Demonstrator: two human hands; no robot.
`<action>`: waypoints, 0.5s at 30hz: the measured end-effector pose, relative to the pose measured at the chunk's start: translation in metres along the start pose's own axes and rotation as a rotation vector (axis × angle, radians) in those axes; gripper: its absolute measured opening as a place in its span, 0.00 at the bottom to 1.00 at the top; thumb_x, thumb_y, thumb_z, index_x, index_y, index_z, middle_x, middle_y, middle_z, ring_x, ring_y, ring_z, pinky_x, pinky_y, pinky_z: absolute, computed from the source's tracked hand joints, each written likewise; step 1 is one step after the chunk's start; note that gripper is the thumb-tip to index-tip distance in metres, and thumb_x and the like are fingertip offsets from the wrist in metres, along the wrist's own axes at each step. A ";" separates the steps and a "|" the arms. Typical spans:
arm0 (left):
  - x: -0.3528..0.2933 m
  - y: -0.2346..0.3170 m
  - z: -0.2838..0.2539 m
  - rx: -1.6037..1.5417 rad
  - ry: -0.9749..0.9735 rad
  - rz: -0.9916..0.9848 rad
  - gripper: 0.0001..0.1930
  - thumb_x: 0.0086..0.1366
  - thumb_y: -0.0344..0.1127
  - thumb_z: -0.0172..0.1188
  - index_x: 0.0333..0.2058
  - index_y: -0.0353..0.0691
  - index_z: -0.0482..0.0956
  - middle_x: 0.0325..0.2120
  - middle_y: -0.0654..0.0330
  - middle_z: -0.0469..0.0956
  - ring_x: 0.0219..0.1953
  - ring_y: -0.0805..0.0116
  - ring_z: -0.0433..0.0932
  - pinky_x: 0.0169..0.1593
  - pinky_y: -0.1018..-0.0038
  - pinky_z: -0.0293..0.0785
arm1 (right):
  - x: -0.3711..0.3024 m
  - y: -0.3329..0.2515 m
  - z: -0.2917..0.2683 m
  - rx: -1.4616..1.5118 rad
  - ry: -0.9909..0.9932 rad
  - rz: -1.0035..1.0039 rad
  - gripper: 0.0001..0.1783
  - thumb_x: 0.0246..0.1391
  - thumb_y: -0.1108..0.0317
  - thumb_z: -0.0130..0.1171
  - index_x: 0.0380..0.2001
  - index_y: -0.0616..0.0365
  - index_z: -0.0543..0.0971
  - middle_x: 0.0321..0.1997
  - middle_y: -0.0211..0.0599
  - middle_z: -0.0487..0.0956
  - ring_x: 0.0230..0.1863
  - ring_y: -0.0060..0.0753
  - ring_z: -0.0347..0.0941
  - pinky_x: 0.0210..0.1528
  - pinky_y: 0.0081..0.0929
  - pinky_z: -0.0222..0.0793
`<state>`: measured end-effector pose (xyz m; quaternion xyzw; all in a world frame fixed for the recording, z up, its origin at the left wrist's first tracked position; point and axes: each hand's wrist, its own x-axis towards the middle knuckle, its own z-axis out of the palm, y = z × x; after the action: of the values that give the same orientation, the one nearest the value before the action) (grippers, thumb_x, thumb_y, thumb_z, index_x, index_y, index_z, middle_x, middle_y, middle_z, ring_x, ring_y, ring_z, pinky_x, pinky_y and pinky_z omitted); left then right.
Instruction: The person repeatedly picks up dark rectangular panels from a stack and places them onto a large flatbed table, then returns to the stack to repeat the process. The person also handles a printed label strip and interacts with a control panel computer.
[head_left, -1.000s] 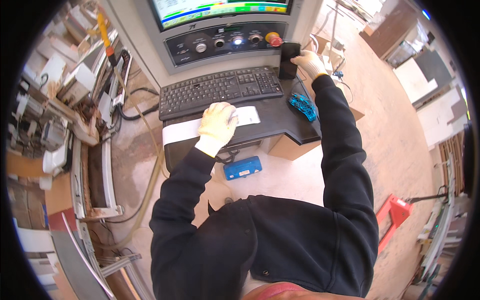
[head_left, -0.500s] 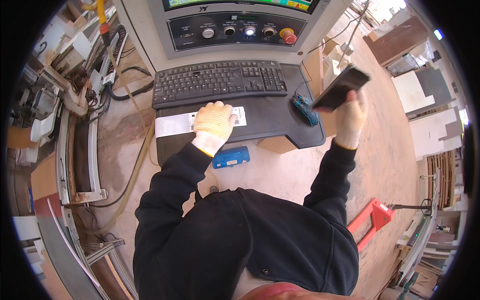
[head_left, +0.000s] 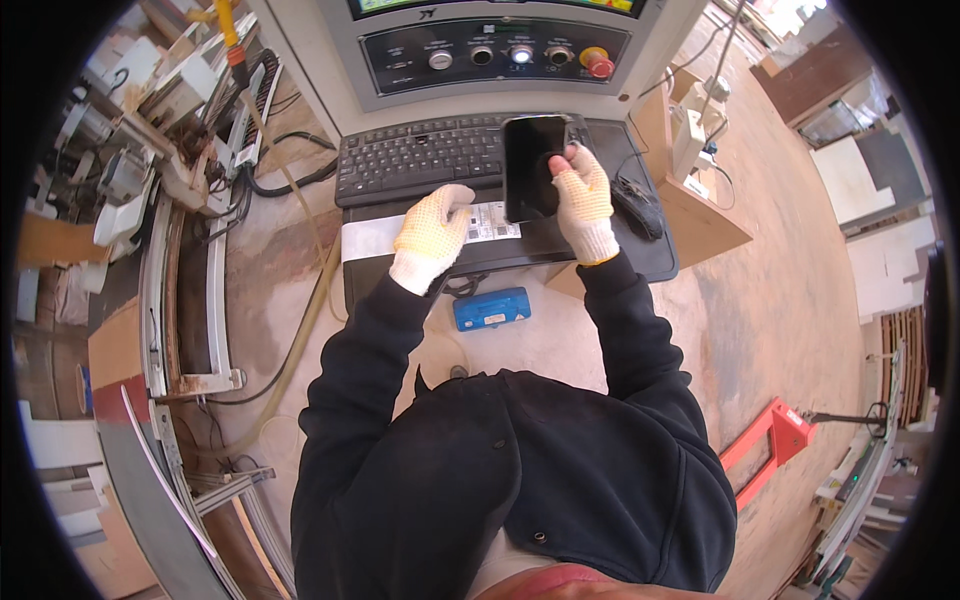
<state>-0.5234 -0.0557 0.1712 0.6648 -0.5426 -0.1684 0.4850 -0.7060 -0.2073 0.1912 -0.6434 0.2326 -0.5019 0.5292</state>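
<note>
My right hand [head_left: 586, 208], in a cream knitted work glove with bare fingertips showing, grips a black smartphone [head_left: 528, 175] by its right side. The phone is held upright above the right part of the black keyboard [head_left: 415, 162], its dark screen facing me. My left hand [head_left: 432, 232], gloved the same way, is over a white printed paper strip [head_left: 493, 224] on the dark shelf. Its thumb and fingers are apart in a loose curve, with nothing seen between them. The hand covers the middle of the strip.
A dark computer mouse [head_left: 638, 207] lies right of the phone. Behind the keyboard stands a control panel [head_left: 500, 58] with buttons and a red emergency stop [head_left: 597, 63]. Below the shelf is a blue case [head_left: 491, 309]. A red pallet jack [head_left: 775, 440] stands on the floor at right.
My right hand has brought the phone leftward from beyond the mouse to over the keyboard. My left hand has turned and its fingers have lifted off the strip. The view has shifted slightly.
</note>
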 end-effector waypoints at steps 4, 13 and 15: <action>0.001 -0.014 -0.008 -0.146 0.045 -0.030 0.14 0.65 0.30 0.60 0.48 0.31 0.79 0.39 0.49 0.84 0.41 0.59 0.85 0.46 0.68 0.80 | 0.010 0.015 -0.002 0.136 0.142 0.152 0.12 0.64 0.76 0.57 0.50 0.63 0.75 0.44 0.27 0.77 0.43 0.18 0.71 0.46 0.16 0.66; 0.008 -0.022 -0.009 -0.482 0.006 -0.231 0.14 0.65 0.28 0.59 0.48 0.28 0.78 0.36 0.53 0.83 0.35 0.71 0.81 0.40 0.76 0.78 | 0.010 0.015 0.020 -0.156 -0.092 0.054 0.08 0.64 0.71 0.60 0.43 0.63 0.77 0.35 0.25 0.76 0.33 0.16 0.69 0.38 0.18 0.67; 0.011 -0.023 -0.010 -0.492 0.008 -0.244 0.14 0.66 0.27 0.58 0.49 0.29 0.78 0.36 0.52 0.83 0.34 0.71 0.81 0.40 0.76 0.78 | 0.018 0.003 0.010 -0.243 -0.150 0.106 0.09 0.62 0.74 0.58 0.44 0.66 0.77 0.35 0.32 0.79 0.33 0.20 0.74 0.37 0.21 0.70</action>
<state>-0.4993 -0.0619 0.1607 0.5881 -0.3992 -0.3499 0.6102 -0.6893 -0.2182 0.1966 -0.7252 0.2853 -0.3920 0.4889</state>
